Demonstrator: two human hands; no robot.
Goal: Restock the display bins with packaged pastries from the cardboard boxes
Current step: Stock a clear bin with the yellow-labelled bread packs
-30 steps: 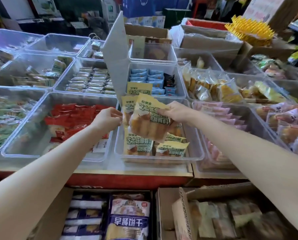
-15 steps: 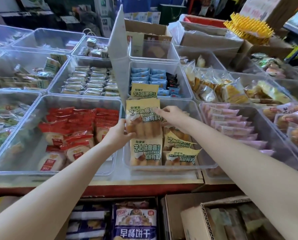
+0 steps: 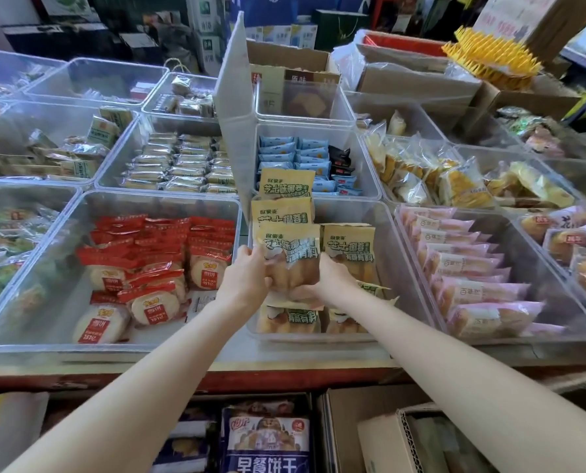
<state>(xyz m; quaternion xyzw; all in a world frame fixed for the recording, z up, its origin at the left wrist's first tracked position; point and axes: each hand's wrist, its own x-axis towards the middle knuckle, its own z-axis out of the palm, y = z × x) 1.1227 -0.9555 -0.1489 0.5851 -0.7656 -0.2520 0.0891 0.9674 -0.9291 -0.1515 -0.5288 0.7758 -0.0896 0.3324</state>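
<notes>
A yellow pastry packet (image 3: 289, 254) with green lettering stands upright in the clear middle bin (image 3: 400, 254). My left hand (image 3: 247, 278) grips its left edge and my right hand (image 3: 325, 281) grips its lower right side. More of the same yellow packets stand behind it (image 3: 284, 186) and to its right (image 3: 349, 247), and others lie flat under my hands (image 3: 295, 317). Cardboard boxes sit below the counter: one with a blue biscuit pack (image 3: 267, 442), one on the right (image 3: 387, 435) with wrapped goods.
Clear bins surround the middle one: red round cakes (image 3: 155, 268) on the left, pink wrapped buns (image 3: 469, 268) on the right, blue packets (image 3: 295, 155) behind. A clear divider panel (image 3: 233, 97) stands upright at the back. The red counter edge (image 3: 284, 377) runs along the front.
Both hands drew closer to me and lower, setting the yellow packet upright in the bin's left row. My right hand shifted from the packet's top to its lower right side.
</notes>
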